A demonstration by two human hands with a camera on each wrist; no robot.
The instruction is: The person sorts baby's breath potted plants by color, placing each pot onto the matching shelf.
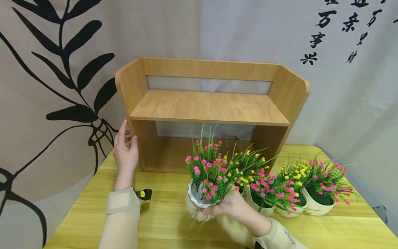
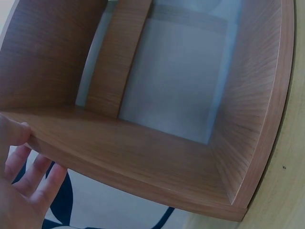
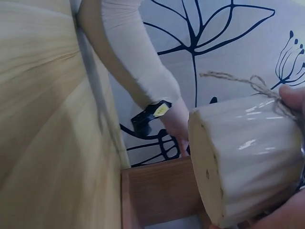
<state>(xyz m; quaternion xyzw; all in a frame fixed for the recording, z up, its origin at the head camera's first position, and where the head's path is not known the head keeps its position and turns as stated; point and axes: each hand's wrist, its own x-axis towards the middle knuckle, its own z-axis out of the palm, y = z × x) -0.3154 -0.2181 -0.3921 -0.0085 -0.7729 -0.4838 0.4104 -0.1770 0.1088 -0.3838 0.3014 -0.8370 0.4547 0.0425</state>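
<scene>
A white ribbed flowerpot (image 1: 193, 205) with pink artificial flowers (image 1: 209, 166) hangs above the table in front of the shelf. My right hand (image 1: 234, 207) grips it from the right side. In the right wrist view the pot (image 3: 252, 157) shows its underside, and a twine bow (image 3: 259, 86) is tied round it. A two-tier wooden desk shelf (image 1: 208, 107) stands at the back. My left hand (image 1: 125, 154) touches its left side panel. The left wrist view has the thumb at the panel's front edge and the fairly straight fingers (image 2: 50, 183) along its outer face.
Several white pots (image 1: 320, 205) with pink and yellow artificial flowers line the right side of the light wooden table (image 1: 164, 221). A curtain (image 1: 248, 31) with black leaf drawings and characters hangs behind the shelf.
</scene>
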